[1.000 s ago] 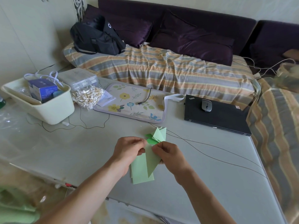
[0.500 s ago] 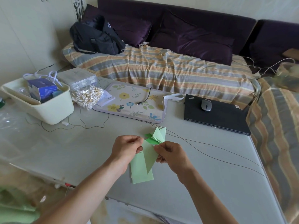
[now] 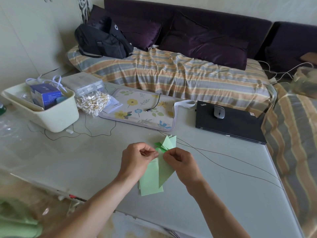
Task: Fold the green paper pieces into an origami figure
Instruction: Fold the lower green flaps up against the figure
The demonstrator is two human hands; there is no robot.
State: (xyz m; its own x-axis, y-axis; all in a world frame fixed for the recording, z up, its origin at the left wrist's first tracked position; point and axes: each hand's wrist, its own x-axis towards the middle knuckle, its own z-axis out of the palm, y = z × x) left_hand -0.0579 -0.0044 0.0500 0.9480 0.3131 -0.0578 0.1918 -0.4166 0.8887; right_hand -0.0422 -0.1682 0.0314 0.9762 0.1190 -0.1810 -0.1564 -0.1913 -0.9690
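Note:
Above the grey table [image 3: 85, 160] I hold a pale green paper piece [image 3: 165, 172], folded to a long point that aims down. My left hand [image 3: 137, 159] pinches its top left edge and my right hand [image 3: 180, 161] pinches its top right edge. Under it a stack of flat pale green sheets [image 3: 149, 182] lies on the table. Just beyond my hands sits a small heap of folded green pieces [image 3: 167, 143], some pale and some bright green.
A floral mat [image 3: 137, 109] with a cable end lies behind the papers, a closed black laptop [image 3: 229, 124] with a mouse [image 3: 219, 112] to the right. A cream bin [image 3: 44, 109] and a bag of small sticks [image 3: 92, 102] stand at left. Thin black wires [image 3: 214, 157] cross the table at right.
My hands have drawn closer together at the top of the folded piece. The piece and the papers on the table have stayed almost where they were.

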